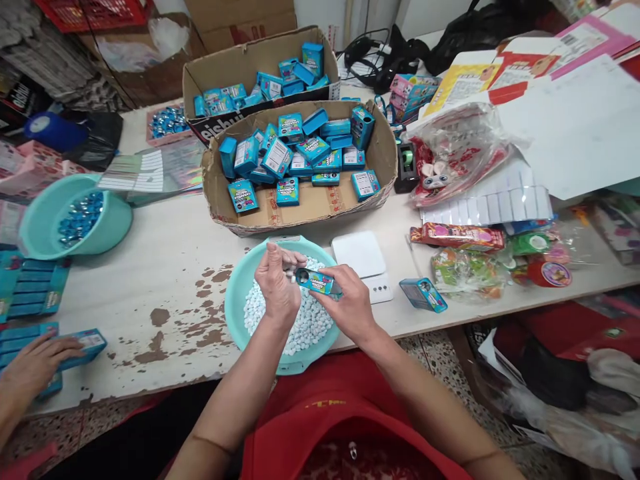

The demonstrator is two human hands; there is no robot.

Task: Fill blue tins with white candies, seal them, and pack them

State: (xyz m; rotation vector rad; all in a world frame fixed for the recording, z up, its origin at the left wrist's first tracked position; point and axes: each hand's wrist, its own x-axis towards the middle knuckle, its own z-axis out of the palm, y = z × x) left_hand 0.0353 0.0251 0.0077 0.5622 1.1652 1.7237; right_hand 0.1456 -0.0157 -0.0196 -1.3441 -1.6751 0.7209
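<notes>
Over a turquoise basin (234,313) of small white candies (303,333), my right hand (351,300) grips a small blue candy box (319,283) labelled "Caramelo Macizo". The box lies tilted, its dark round opening turned to the left. My left hand (278,283) is cupped beside that opening, with a few white candies between its fingers and the box. Part of the left palm is hidden. Just right of the basin stands a white kitchen scale (360,255), and another blue box (424,295) rests near the table edge.
Two cardboard boxes, a near one (240,229) and a far one (200,57), hold several blue boxes. A turquoise bucket (113,223) contains blue-wrapped pieces. At left, a co-worker's hand (37,363) touches blue boxes. Packaged sweets (467,270) and paper sheets (585,127) lie right.
</notes>
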